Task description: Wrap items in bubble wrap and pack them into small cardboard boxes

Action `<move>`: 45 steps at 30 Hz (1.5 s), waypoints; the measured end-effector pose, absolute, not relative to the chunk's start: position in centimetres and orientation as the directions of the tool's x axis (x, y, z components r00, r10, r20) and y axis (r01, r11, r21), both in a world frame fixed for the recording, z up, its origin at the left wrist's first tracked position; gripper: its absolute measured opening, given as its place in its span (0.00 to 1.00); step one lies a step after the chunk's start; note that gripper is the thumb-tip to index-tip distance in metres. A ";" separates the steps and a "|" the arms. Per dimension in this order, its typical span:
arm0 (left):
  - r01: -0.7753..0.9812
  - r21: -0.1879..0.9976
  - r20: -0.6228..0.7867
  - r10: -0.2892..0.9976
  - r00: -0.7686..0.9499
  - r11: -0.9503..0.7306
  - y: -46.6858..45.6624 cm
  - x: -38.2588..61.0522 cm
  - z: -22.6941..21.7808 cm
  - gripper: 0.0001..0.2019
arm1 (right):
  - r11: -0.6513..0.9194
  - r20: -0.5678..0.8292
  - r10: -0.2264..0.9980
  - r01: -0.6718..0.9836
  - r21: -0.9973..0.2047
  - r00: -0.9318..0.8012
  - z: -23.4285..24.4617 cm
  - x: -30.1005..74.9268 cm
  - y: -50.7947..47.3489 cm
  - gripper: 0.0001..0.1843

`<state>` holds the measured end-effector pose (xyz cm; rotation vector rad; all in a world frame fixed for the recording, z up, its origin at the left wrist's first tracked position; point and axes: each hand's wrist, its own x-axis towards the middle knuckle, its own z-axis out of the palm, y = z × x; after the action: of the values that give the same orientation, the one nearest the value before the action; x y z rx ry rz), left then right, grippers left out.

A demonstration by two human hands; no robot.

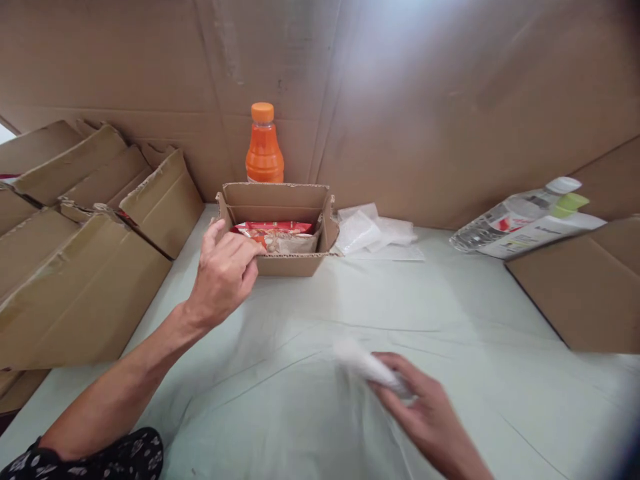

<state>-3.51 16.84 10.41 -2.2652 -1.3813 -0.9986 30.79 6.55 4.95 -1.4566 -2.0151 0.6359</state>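
A small open cardboard box (289, 267) stands on the pale green cloth, with red and beige snack packets (287, 235) inside. My left hand (226, 267) is bent over its near left corner, fingers closed on the rim and a fingertip close to the packets. The left thumb is partly hidden. Low on the right, my right hand (417, 400) is closed round a white, elongated object (364, 363), held above the cloth. Motion smears that object, so its exact kind cannot be made out.
Behind the box stands an orange drink bottle (265, 150). Clear plastic packaging (377, 230) lies to its right. Large cardboard boxes (95, 267) fill the left side. At right, a water bottle (515, 213) and a white pack (543, 235) lean by another carton (583, 287).
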 end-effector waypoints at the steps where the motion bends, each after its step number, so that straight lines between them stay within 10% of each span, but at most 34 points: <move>1: 0.852 0.086 0.690 0.648 0.322 -0.516 15.6 -3.5 10.6 0.10 | 0.260 0.169 0.965 0.685 -0.680 -0.199 6.7 31.5 7.4 0.11; 5: 0.811 0.119 0.620 0.681 0.390 -0.573 10.3 -3.6 11.8 0.12 | 0.318 0.328 0.935 0.728 -0.607 -0.135 14.4 30.8 10.6 0.14; 9: 0.814 0.151 0.591 0.711 0.380 -0.560 6.7 -4.7 12.3 0.13 | 0.591 0.401 0.804 0.662 -0.461 -0.440 19.5 24.7 14.1 0.09; 18: 0.793 0.338 0.646 0.738 0.196 -0.506 5.4 -6.5 10.6 0.12 | 0.776 -0.497 0.520 0.627 -0.064 -0.695 17.7 12.3 18.9 0.06; 28: 0.769 0.382 0.652 0.739 0.169 -0.512 6.0 -6.5 10.4 0.13 | 0.812 -0.557 0.519 0.578 0.084 -0.648 17.3 11.5 18.6 0.15; 31: 0.780 0.401 0.689 0.719 0.088 -0.480 5.8 -6.2 10.0 0.15 | 0.825 -0.452 0.502 0.565 -0.005 -0.737 17.0 12.5 18.5 0.13; 34: 0.766 0.538 0.713 0.675 -0.189 -0.354 4.9 -6.7 8.4 0.24 | 0.800 -0.004 0.587 0.581 -0.149 -0.809 17.4 17.4 17.6 0.08; 37: 0.567 0.805 0.469 0.772 -0.428 -0.174 3.8 -8.0 5.4 0.25 | 0.621 0.432 0.771 0.702 -0.349 -0.467 15.7 23.3 15.1 0.08; 41: 0.233 0.972 0.065 0.905 -0.421 0.039 4.2 -8.5 2.1 0.27 | 0.362 0.284 0.931 0.685 -0.632 -0.231 8.8 25.2 11.8 0.14; 45: 0.200 0.979 0.040 0.931 -0.362 0.036 7.1 -5.4 1.8 0.26 | 0.188 0.119 0.981 0.594 -0.782 -0.153 3.7 22.8 12.2 0.20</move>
<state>-5.37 7.12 1.82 -1.8325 -2.5883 -2.1739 22.84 12.17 3.66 -1.4776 -1.8311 0.7799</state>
